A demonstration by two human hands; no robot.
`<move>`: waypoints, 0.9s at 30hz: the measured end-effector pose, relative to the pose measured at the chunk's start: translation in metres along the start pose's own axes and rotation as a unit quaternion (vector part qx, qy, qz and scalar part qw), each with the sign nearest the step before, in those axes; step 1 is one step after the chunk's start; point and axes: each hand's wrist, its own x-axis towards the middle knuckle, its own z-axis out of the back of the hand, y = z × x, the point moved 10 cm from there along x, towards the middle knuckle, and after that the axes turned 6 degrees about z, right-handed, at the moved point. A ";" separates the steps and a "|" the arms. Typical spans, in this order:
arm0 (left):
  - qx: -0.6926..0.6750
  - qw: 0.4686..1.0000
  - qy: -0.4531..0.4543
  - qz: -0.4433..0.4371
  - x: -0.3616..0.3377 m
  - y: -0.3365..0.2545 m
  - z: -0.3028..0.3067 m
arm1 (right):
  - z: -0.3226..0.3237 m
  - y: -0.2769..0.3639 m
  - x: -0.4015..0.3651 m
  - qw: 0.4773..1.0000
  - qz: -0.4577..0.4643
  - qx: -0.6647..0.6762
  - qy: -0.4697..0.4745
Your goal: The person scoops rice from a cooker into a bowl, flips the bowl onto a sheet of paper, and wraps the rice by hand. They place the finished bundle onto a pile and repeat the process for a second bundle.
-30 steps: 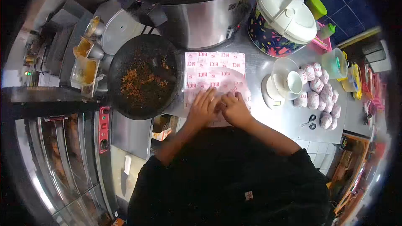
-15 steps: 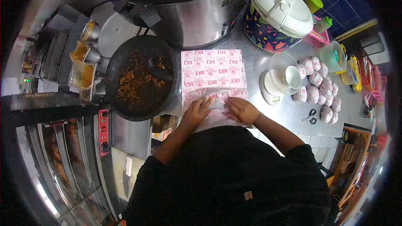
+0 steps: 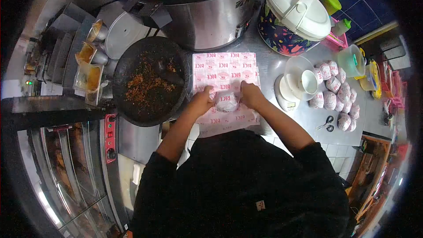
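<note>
A stack of white paper with red RICE print [image 3: 224,68] lies on the steel table in front of the body. On its lower part sits a rounded bundle [image 3: 227,101] partly wrapped in the same paper. My left hand [image 3: 204,100] is closed on the paper at the bundle's left side. At the right side my right hand [image 3: 249,94] pinches the paper, fingers curled. What the paper encloses is hidden.
A stone mortar [image 3: 147,83] with brown crumbs stands left. Behind are a large cooker [image 3: 202,22] of reddish rice and a patterned rice cooker [image 3: 286,31]. To the right are a scale [image 3: 287,97], wrapped bundles [image 3: 329,100] and scissors [image 3: 326,123].
My hands have moved from lying over the paper to either side of the bundle, gripping the paper. The bundle now shows as a rounded shape, with a paper flap spread toward the body.
</note>
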 end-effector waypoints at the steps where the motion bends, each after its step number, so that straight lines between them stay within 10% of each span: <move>1: 0.069 0.997 -0.037 0.017 0.008 -0.006 0.004 | -0.002 0.001 0.004 1.000 0.000 -0.001 0.000; 9: 0.337 0.934 -0.121 -0.017 0.025 -0.042 0.000 | -0.010 0.045 -0.023 0.973 0.087 -0.190 -0.096; 12: 0.338 0.941 0.027 0.000 0.008 -0.031 -0.015 | -0.023 0.057 -0.059 0.940 0.175 -0.197 -0.217; 17: 0.313 0.916 -0.227 -0.110 -0.038 -0.015 -0.035 | -0.012 0.048 -0.074 0.947 0.184 -0.057 -0.256; 27: 0.152 0.927 -0.312 -0.141 -0.075 -0.046 -0.014 | -0.012 0.057 -0.070 0.933 0.267 -0.019 -0.242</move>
